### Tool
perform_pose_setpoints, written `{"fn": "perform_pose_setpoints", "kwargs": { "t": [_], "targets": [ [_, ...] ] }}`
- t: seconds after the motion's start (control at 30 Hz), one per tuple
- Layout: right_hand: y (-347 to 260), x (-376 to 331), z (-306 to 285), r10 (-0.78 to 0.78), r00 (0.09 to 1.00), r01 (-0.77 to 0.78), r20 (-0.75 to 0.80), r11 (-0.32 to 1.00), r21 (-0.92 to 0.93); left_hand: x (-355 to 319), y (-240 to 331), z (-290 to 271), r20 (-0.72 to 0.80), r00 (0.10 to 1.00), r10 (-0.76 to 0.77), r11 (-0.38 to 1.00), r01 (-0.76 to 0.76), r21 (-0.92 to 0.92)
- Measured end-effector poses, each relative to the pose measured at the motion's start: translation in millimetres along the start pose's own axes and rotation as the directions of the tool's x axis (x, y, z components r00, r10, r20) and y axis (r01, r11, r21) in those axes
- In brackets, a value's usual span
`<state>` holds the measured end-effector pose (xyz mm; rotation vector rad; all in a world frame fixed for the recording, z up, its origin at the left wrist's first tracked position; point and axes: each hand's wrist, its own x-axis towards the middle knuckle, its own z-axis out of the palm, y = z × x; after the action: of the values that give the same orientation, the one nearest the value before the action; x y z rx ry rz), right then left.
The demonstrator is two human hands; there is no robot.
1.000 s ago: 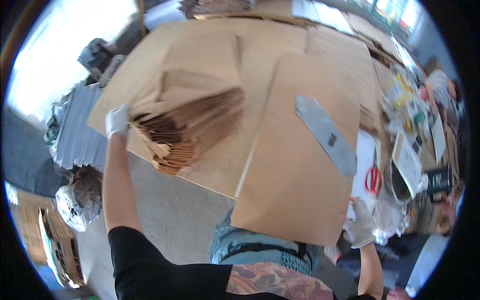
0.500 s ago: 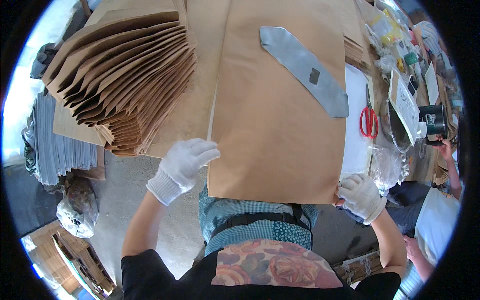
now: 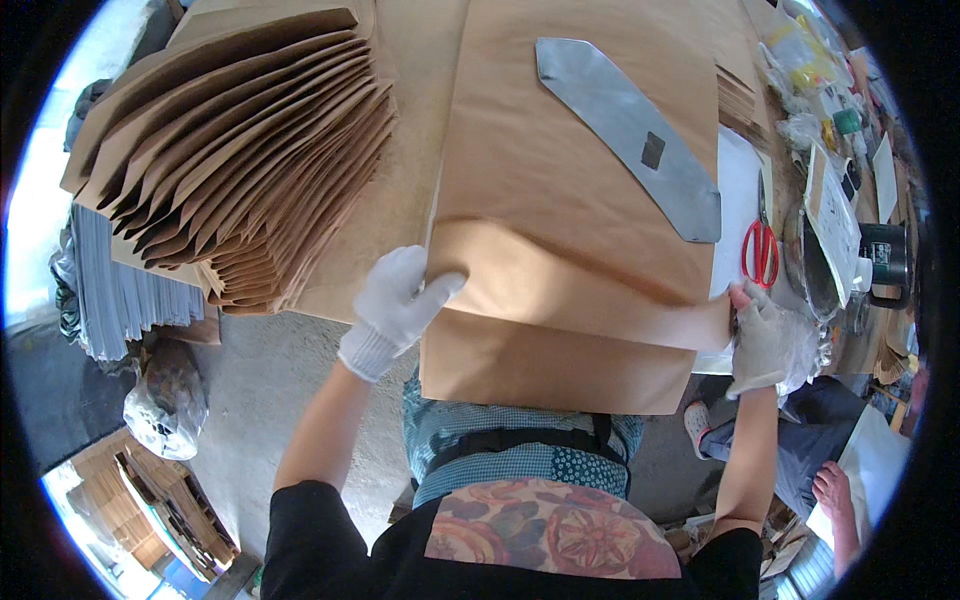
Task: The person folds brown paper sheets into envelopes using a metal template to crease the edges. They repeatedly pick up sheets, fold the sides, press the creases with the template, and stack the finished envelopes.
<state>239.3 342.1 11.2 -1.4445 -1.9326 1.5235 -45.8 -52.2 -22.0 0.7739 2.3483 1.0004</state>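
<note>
A large sheet of brown kraft paper (image 3: 570,285) lies on top of another brown sheet (image 3: 560,365), its near edge raised and bowed away from the one below. In a white glove, my right hand (image 3: 760,335) pinches the raised near right corner. My left hand (image 3: 400,300), also gloved, closes on the sheet's left edge, thumb above and the other fingers partly hidden. Diagonally across the paper's far part rests a flat grey metal plate (image 3: 635,145) with angled ends and a small dark square on it.
A fanned stack of folded brown paper (image 3: 250,150) stands on the table at left. Red-handled scissors (image 3: 761,250) lie right of the sheets, near a dark mug (image 3: 885,260) and plastic bags (image 3: 800,65). Another person's hand (image 3: 832,490) shows at lower right.
My right hand has lifted the top sheet's near right corner and moved it away from me and rightward. My left hand has shifted slightly right and away, onto the left edge.
</note>
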Motion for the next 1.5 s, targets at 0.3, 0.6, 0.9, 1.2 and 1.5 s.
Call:
{"fn": "perform_pose_setpoints", "kwargs": {
  "t": [0.3,0.6,0.9,1.2,1.5],
  "targets": [
    [4.1,-28.4,-31.9,0.115,0.961,-0.042,0.25,0.96,-0.278,-19.1,-29.0,-17.5,0.054,0.925,0.375,0.927,-0.376,-0.008],
    [35.6,38.8,10.9,-0.501,0.838,0.441,-0.215,0.855,-0.273,20.5,18.7,23.6,-0.349,0.918,0.19,0.948,-0.08,0.307],
    [24.6,44.3,57.7,-0.409,0.909,0.335,-0.077,0.828,-0.449,45.2,23.5,42.0,-0.379,0.847,0.373,0.71,0.003,0.705],
    [10.9,80.9,24.4,-0.024,0.992,0.084,0.125,0.865,-0.494,68.8,49.0,61.2,-0.122,0.81,0.573,0.724,-0.431,0.538],
    [-45.2,-20.2,240.3,-0.864,0.439,0.868,0.246,0.338,-0.363,91.9,67.6,66.0,-0.071,0.925,0.374,0.76,-0.262,0.594]
  ]
}}
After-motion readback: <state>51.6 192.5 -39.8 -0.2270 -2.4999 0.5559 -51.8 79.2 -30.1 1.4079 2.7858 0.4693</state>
